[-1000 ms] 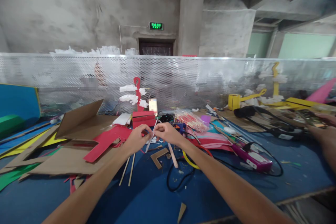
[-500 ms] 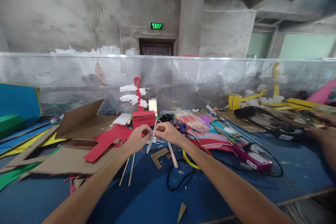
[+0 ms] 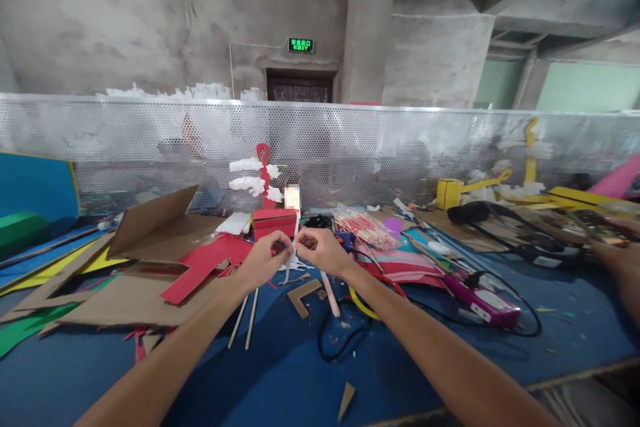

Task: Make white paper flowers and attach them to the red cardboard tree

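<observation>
Over the middle of the blue table, my left hand (image 3: 267, 259) and my right hand (image 3: 321, 251) meet fingertip to fingertip. Both pinch a thin white strip (image 3: 298, 221), whose upper part rises above the fingers and whose lower end hangs beneath them. It looks like paper or film; I cannot tell which. Just behind stands a red box (image 3: 274, 221) with a red hooked upright (image 3: 265, 177) bearing white fluffy tufts. Below my hands lie an L-shaped cardboard piece (image 3: 304, 298), a pale stick (image 3: 331, 296) and two thin wooden sticks (image 3: 251, 320).
Cardboard sheets (image 3: 135, 303) and a red cutout (image 3: 193, 273) cover the left side. To the right are bagged sticks (image 3: 367, 228), a purple power strip (image 3: 483, 303) with black cable, and another person's hand (image 3: 620, 260) by a phone-like object (image 3: 597, 227). A perforated metal screen (image 3: 350, 153) runs behind.
My hands stay together on the white strip, with fingers slightly shifted. More strip shows above them, and the hanging end looks thinner. The view has tilted slightly.
</observation>
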`<act>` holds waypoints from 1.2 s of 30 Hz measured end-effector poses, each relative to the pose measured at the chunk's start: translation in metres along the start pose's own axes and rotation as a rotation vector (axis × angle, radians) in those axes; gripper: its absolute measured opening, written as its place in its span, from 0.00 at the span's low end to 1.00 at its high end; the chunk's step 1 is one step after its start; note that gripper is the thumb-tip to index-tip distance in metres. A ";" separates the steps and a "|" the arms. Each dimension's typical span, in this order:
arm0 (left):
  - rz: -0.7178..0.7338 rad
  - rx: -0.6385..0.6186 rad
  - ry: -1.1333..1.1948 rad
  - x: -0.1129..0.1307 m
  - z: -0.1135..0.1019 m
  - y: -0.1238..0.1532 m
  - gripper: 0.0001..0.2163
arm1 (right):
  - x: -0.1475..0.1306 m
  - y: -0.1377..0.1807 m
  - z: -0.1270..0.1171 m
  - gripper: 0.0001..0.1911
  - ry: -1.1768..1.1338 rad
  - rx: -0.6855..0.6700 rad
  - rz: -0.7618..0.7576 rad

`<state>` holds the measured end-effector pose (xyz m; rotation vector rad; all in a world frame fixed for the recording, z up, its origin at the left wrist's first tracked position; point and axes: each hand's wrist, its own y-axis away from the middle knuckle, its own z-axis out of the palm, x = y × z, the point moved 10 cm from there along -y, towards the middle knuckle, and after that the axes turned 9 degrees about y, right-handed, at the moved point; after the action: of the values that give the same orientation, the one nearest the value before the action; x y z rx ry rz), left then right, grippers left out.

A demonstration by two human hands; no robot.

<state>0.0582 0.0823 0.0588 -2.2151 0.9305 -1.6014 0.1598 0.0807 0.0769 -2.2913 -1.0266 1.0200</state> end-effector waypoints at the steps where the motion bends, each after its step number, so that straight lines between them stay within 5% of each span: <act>1: 0.008 0.002 0.012 0.001 0.000 0.000 0.06 | -0.001 0.000 -0.001 0.05 -0.017 0.008 0.005; 36: -0.013 -0.014 0.054 0.006 0.002 -0.001 0.13 | 0.008 0.000 0.000 0.06 -0.195 -0.025 0.116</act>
<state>0.0618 0.0786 0.0628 -2.2016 0.9467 -1.6725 0.1640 0.0872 0.0734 -2.3303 -0.9946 1.3054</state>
